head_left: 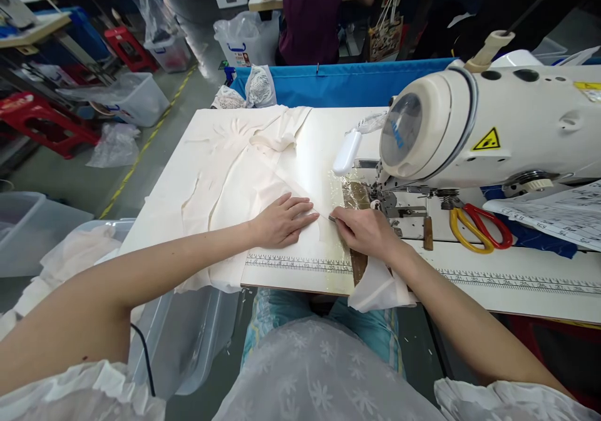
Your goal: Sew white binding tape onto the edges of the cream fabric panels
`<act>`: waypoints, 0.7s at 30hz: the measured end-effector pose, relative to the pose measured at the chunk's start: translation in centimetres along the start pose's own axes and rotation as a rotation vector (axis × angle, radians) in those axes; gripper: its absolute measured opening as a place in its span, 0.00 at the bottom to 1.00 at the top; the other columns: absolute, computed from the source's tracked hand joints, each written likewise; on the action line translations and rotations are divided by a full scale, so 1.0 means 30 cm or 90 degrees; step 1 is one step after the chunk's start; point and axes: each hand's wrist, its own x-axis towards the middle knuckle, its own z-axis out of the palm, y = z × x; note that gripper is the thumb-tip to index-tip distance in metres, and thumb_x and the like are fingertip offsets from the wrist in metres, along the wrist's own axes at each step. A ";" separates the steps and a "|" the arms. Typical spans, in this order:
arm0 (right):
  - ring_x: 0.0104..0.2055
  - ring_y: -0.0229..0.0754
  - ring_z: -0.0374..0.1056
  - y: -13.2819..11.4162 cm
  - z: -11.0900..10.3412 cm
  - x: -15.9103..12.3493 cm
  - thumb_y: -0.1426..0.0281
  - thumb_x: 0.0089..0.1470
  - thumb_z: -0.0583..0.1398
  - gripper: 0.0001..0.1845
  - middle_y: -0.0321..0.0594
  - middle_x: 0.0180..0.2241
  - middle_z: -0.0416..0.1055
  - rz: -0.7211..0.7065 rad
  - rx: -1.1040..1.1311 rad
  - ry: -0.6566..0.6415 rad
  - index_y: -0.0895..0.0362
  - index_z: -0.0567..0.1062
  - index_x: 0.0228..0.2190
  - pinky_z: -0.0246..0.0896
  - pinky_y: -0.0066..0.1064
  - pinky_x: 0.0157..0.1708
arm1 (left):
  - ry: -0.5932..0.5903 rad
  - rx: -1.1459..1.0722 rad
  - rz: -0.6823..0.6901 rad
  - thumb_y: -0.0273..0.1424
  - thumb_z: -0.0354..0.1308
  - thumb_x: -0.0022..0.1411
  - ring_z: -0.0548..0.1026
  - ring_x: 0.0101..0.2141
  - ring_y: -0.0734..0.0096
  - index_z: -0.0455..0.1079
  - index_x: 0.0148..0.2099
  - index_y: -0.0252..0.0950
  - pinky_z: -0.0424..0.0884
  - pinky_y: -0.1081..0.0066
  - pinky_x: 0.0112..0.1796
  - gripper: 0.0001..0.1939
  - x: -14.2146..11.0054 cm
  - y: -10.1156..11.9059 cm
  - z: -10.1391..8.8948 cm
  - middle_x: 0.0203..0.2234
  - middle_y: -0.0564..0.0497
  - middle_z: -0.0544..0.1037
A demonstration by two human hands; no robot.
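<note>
My left hand (284, 221) lies flat, fingers stretched out, on thin pale cream fabric (270, 180) spread over the white sewing table (164, 186). Just right of it, my right hand (364, 228) is closed, with a small dark metal tool (332, 218) poking out at its fingertips. Most of that tool is hidden in the fingers, so its kind does not show. Beneath my right wrist, a pale fabric piece (381, 286) hangs over the table's front edge. The white sewing machine (436, 127) stands right of my hands, its needle area close to my right knuckles.
Scissors (479, 228) with red and yellow handles lie under the machine arm, near printed sheets (558, 214). A ruler strip (300, 263) runs along the front edge. Lace cups (260, 86) sit at the back. A plastic bin (188, 333) stands lower left. A person (310, 14) sits ahead.
</note>
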 end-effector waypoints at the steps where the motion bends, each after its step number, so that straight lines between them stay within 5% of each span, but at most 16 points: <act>1: 0.27 0.43 0.68 0.010 -0.006 -0.012 0.70 0.62 0.47 0.16 0.42 0.27 0.75 -0.005 -0.001 -0.006 0.57 0.73 0.38 0.43 0.30 0.23 | 0.004 0.000 -0.003 0.34 0.47 0.68 0.61 0.61 0.48 0.58 0.67 0.34 0.58 0.45 0.58 0.27 -0.001 0.000 0.002 0.60 0.37 0.66; 6: 0.23 0.41 0.65 0.042 -0.025 -0.027 0.71 0.62 0.47 0.14 0.39 0.24 0.73 -0.019 -0.013 -0.038 0.56 0.72 0.37 0.42 0.29 0.22 | 0.023 -0.007 -0.005 0.34 0.46 0.69 0.62 0.61 0.50 0.60 0.66 0.34 0.60 0.47 0.57 0.25 0.004 0.001 -0.003 0.60 0.38 0.67; 13: 0.28 0.46 0.71 0.012 -0.006 0.120 0.69 0.64 0.47 0.15 0.45 0.29 0.77 -0.015 -0.056 -0.025 0.59 0.71 0.45 0.41 0.31 0.23 | 0.098 0.000 -0.166 0.31 0.45 0.71 0.68 0.58 0.57 0.69 0.57 0.33 0.59 0.50 0.61 0.19 0.054 0.045 -0.056 0.55 0.42 0.73; 21: 0.35 0.45 0.75 0.048 0.017 0.178 0.71 0.65 0.47 0.15 0.41 0.34 0.80 -0.023 -0.014 -0.002 0.57 0.71 0.46 0.54 0.30 0.30 | 0.098 -0.035 -0.249 0.33 0.44 0.71 0.64 0.62 0.53 0.65 0.62 0.32 0.62 0.50 0.59 0.22 0.046 0.126 0.012 0.61 0.40 0.67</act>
